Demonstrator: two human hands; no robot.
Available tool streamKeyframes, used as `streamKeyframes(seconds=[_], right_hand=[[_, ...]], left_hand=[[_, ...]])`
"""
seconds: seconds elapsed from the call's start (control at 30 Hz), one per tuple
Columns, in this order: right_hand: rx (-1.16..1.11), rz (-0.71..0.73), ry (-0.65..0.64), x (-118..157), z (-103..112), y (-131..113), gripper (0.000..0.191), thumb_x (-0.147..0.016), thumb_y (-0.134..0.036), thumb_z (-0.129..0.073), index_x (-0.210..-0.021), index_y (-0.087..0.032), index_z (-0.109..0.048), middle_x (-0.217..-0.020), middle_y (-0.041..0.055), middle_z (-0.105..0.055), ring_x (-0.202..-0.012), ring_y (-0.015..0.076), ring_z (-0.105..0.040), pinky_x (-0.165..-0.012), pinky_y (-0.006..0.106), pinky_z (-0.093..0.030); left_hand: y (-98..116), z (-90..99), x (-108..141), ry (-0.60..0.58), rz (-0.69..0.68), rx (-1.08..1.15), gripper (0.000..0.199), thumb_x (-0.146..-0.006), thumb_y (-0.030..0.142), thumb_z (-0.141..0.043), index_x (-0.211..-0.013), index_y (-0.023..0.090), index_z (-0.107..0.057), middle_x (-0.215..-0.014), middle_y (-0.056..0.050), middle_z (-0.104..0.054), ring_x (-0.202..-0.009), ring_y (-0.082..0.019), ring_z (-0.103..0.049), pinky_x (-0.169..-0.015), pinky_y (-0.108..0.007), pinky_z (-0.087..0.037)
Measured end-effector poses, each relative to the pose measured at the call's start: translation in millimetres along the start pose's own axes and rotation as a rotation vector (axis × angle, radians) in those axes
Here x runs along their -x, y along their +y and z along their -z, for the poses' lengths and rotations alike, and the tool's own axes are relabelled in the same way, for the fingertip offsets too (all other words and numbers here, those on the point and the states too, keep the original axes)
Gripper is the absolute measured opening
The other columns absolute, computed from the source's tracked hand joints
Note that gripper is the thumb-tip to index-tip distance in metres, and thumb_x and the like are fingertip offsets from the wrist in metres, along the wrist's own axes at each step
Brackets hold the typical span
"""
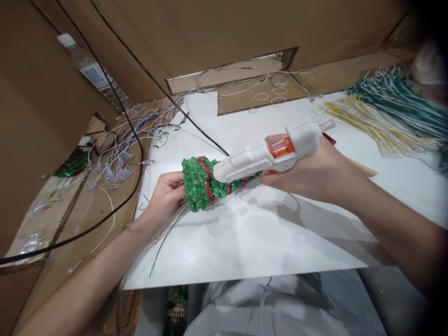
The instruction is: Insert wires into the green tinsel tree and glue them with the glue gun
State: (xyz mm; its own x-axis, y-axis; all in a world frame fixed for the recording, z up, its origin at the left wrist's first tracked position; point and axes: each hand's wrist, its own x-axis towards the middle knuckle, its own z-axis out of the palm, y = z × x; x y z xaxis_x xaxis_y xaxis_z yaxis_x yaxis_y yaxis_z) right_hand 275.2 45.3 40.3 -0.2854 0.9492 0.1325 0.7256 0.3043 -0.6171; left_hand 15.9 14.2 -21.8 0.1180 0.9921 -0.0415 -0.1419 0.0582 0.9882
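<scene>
Fingers of the left hand (pixel 168 195) are closed on the wide end of a green tinsel piece (pixel 194 186) wound with red strands, some fingertips hidden behind it; that grip likely steadies the piece while leaving most of its length uncovered. It lies slantwise over the white board (pixel 224 247), narrow end toward the right hand (pixel 310 172). That hand is wrapped around the handle of a white glue gun (pixel 245 163), its nozzle right over the tinsel, angled, I'd say, to reach between the red strands. From where I stand, I can't tell whether the tip touches. A black cord (pixel 154 80) slopes down behind the gun. Green wires (pixel 395 102) and yellow wires (pixel 360 122) lie fanned on the far right, probably to be within reach yet clear of both hands.
</scene>
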Motion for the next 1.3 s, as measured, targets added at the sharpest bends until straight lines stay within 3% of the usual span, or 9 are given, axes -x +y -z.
streamKeyframes(seconds=[0.5, 0.7, 0.83, 1.07, 1.2, 1.3], right_hand=[[-0.088, 0.141, 0.013, 0, -1, 2, 0.022, -0.056, -0.024, -0.063, -0.052, -0.019, -0.043, -0.045, -0.0083, -0.042, -0.041, 0.0060, -0.039, -0.036, 0.016, -0.029], [-0.133, 0.097, -0.021, 3, -2, 5, 0.015, -0.057, -0.023, -0.062, -0.055, -0.020, -0.047, -0.047, -0.0082, -0.047, -0.043, 0.0076, -0.044, -0.036, 0.018, -0.032], [-0.133, 0.077, -0.041, 4, 2, 4, 0.013, -0.059, -0.023, -0.062, -0.056, -0.019, -0.049, -0.048, -0.0083, -0.049, -0.043, 0.0070, -0.043, -0.037, 0.018, -0.031], [-0.104, 0.137, 0.093, -3, 2, 12, 0.018, -0.062, -0.024, -0.063, -0.055, -0.018, -0.047, -0.048, -0.0071, -0.045, -0.045, 0.0071, -0.042, -0.041, 0.019, -0.029], [-0.019, 0.130, 0.195, -11, -3, 23, 0.021, -0.063, -0.027, -0.064, -0.056, -0.019, -0.046, -0.045, -0.0077, -0.041, -0.041, 0.0072, -0.038, -0.041, 0.020, -0.027], [0.027, 0.109, 0.208, -17, -5, 29, 0.016, -0.064, -0.030, -0.062, -0.060, -0.020, -0.051, -0.049, -0.0062, -0.047, -0.045, 0.0097, -0.045, -0.044, 0.021, -0.030]], left_hand=[[1, -0.6, 0, 0.009, 0.004, -0.048, 0.005, -0.057, 0.012, -0.075, -0.058, 0.014, -0.071, -0.056, 0.000, -0.066, -0.048, -0.010, -0.056, -0.046, -0.019, -0.045], [-4, 4.1, 2, 0.042, 0.049, -0.056, 0.021, -0.061, 0.016, -0.076, -0.082, 0.013, -0.075, -0.078, -0.006, -0.074, -0.062, -0.017, -0.065, -0.055, -0.026, -0.051], [-7, 7.3, 0, 0.036, 0.040, -0.063, 0.018, -0.060, 0.017, -0.077, -0.077, 0.011, -0.075, -0.071, -0.006, -0.072, -0.055, -0.015, -0.061, -0.051, -0.024, -0.048], [-6, 6.5, 0, 0.049, 0.016, -0.056, 0.011, -0.058, 0.017, -0.079, -0.064, 0.012, -0.071, -0.049, 0.002, -0.057, -0.041, -0.006, -0.043, -0.041, -0.018, -0.034], [-3, 5.5, 2, 0.037, 0.021, -0.085, 0.012, -0.060, 0.020, -0.078, -0.065, 0.012, -0.070, -0.052, 0.001, -0.057, -0.046, -0.008, -0.046, -0.045, -0.019, -0.038], [-1, 4.0, 3, 0.021, 0.018, -0.080, 0.013, -0.060, 0.021, -0.078, -0.064, 0.012, -0.069, -0.054, 0.000, -0.059, -0.048, -0.009, -0.048, -0.047, -0.020, -0.039]])
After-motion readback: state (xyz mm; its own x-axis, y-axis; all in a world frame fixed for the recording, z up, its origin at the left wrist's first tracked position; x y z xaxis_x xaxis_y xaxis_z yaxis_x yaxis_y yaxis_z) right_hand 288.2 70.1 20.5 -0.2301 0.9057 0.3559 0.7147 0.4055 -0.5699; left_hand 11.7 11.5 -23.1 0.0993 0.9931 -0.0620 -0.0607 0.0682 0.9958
